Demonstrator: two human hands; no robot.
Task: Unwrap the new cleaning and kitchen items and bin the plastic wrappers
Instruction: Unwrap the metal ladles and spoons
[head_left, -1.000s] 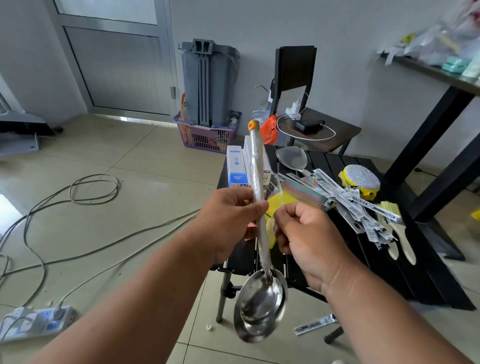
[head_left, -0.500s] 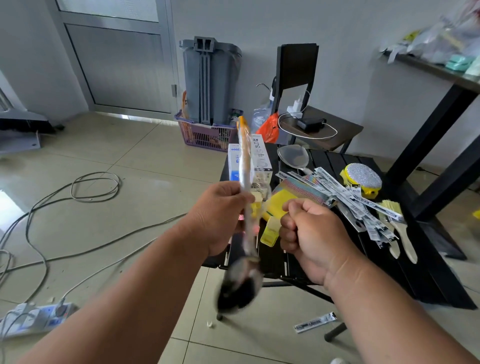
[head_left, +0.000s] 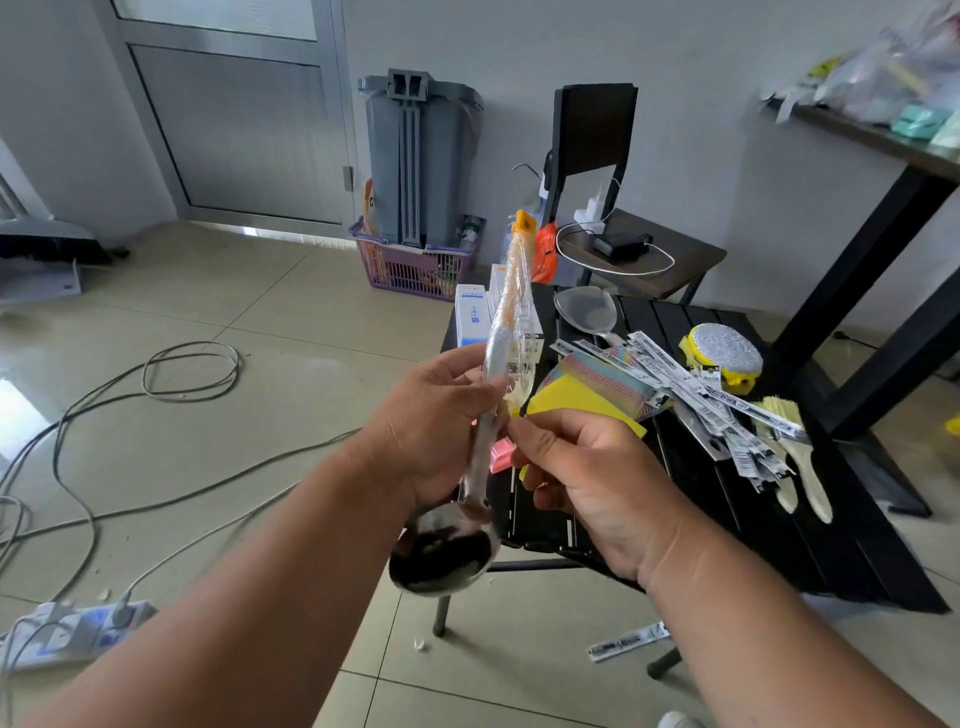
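My left hand (head_left: 431, 426) grips the shaft of a steel ladle (head_left: 447, 556), bowl down and orange-tipped handle up. Clear plastic wrap (head_left: 511, 322) still sleeves the upper handle. My right hand (head_left: 582, 478) pinches the lower edge of that wrap beside the shaft, just right of my left fingers. Both hands hover over the near left corner of the black slatted table (head_left: 691, 493). A grey bin (head_left: 421, 161) stands against the far wall.
On the table lie a yellow cloth (head_left: 576, 408), packaged strips (head_left: 696, 384), a yellow scrubber (head_left: 724, 356), brushes (head_left: 800, 457), white boxes (head_left: 470, 317) and a clear spoon (head_left: 584, 309). Cables (head_left: 156, 374) and a power strip (head_left: 67, 631) cross the floor at left. A wrapper (head_left: 628, 642) lies under the table.
The ladle swung left and tilted, its bowl turning dark side toward me. My right hand opened from a fist and now pinches the wrap at the shaft.
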